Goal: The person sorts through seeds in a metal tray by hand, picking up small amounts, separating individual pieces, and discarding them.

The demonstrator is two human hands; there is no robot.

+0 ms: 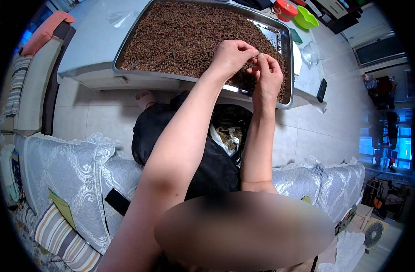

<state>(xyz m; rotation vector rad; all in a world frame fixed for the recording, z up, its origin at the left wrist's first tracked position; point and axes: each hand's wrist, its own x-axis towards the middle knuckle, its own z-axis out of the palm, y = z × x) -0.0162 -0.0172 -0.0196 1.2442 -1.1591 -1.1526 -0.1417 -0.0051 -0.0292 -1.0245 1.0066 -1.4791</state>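
A large metal tray point(203, 80) holds a thick layer of small reddish-brown dried bits point(175, 36) that look like Sichuan peppercorns. Over its right part, my left hand point(232, 56) and my right hand point(268, 77) meet at the fingertips. Thumb and forefinger of each are pinched together. Anything between them is too small to make out. At the tray's right end, a bare patch of metal point(267, 32) shows among the bits. Below, between my forearms, an open black bag point(230, 115) has white plastic and brownish-green bits point(229, 138) inside.
The tray rests on a white table point(87, 45). Past its right end are a red container point(285, 10), a green bowl point(306, 18), clear plastic point(311, 54) and a black phone-like object point(322, 89). A lace-covered sofa point(80, 167) lies under me, with a dark flat object point(117, 201) on it.
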